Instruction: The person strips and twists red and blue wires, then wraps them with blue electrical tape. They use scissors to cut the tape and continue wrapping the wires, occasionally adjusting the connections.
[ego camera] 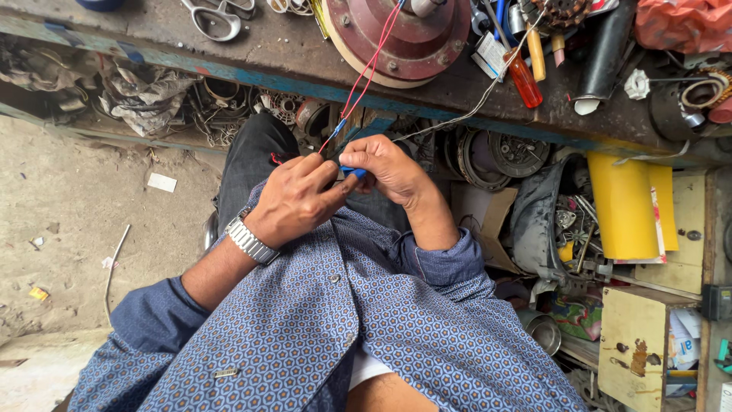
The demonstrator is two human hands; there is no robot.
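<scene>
Down in my lap, just under the workbench edge (457, 107), my left hand (293, 200) and right hand (389, 172) are both pinched tight on a little blue sleeve (352, 172) where the red wires (366, 72) come down from the round motor housing (404, 34).

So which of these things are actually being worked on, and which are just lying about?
In use: left hand and right hand pinching thin red wires with blue sleeve.
Lying about: orange-handled screwdriver, yellow roll, metal scissors, round reddish metal housing.
</scene>
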